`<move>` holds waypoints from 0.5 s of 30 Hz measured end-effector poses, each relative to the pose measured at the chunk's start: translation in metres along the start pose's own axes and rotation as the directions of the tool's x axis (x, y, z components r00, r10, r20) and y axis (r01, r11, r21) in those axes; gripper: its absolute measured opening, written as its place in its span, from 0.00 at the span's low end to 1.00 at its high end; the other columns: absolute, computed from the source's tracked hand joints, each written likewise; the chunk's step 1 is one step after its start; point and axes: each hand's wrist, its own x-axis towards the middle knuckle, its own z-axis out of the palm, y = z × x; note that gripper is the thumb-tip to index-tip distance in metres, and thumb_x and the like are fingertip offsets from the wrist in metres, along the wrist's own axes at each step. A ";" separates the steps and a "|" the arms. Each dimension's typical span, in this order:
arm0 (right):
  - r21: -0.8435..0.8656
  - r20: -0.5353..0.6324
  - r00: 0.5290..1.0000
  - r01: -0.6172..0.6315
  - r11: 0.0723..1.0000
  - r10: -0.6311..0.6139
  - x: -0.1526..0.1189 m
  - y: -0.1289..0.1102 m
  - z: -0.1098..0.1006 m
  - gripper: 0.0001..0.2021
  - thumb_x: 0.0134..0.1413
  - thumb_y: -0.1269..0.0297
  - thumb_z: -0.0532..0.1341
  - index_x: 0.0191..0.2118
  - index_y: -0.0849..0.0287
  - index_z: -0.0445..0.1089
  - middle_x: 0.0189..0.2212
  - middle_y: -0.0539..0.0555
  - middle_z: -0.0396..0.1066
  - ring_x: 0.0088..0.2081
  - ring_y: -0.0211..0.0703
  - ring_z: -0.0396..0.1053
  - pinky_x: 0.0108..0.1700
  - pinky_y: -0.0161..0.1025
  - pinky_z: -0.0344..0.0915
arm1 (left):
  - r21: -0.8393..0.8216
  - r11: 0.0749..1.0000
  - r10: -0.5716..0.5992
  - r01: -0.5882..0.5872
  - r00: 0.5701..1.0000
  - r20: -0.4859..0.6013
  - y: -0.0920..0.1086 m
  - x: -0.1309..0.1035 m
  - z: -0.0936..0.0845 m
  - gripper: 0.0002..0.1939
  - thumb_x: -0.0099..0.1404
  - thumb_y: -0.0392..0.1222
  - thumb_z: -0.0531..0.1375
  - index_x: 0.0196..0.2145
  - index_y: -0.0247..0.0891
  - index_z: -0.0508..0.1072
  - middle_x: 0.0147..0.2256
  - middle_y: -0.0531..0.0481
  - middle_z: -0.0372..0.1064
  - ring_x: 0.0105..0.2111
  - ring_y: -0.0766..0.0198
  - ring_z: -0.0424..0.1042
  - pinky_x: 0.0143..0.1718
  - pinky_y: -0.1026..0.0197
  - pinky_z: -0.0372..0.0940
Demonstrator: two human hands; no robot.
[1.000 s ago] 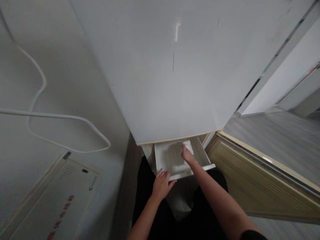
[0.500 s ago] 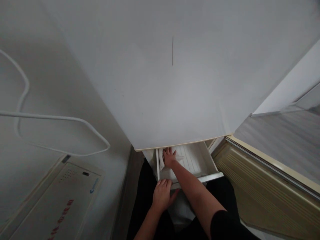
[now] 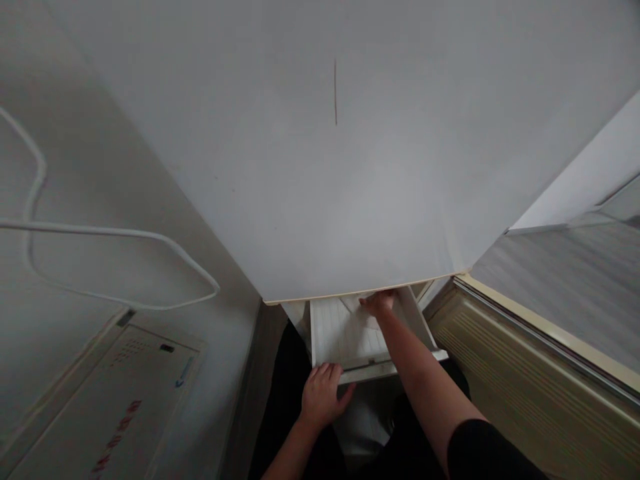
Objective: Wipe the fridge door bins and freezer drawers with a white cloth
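Note:
A white drawer [image 3: 333,333] with a ribbed bottom is pulled out from under the white surface in front of me. My left hand [image 3: 321,395] is closed over the left part of the drawer's front edge, fingers on top and thumb below. Inside the drawer, toward its back right, my right hand [image 3: 381,304] presses on a thin white cloth [image 3: 369,319]. Part of the cloth lies under that hand, and its pale colour blends with the drawer. The back of the drawer is hidden beneath the overhanging surface.
To the right, a yellowish ribbed door panel [image 3: 520,360] stands swung open. A white cable [image 3: 125,232] loops along the left wall, above a pale wall box [image 3: 145,393] with red lettering. My dark-clothed legs flank the drawer.
My right hand has moved with the cloth from the drawer's left side to its back right. My left hand stays on the front edge. The view has shifted slightly.

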 end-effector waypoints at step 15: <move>0.021 0.180 0.798 0.581 0.813 -0.575 -0.054 -0.092 0.049 0.57 0.49 0.41 0.65 0.75 0.55 0.32 0.72 0.68 0.13 0.69 0.78 0.11 0.63 0.76 0.20 | 0.020 1.000 -0.011 0.010 1.000 0.007 -0.001 -0.001 0.003 0.14 0.66 0.55 0.59 0.37 0.41 0.72 0.33 0.46 0.74 0.36 0.53 0.74 0.39 0.52 0.64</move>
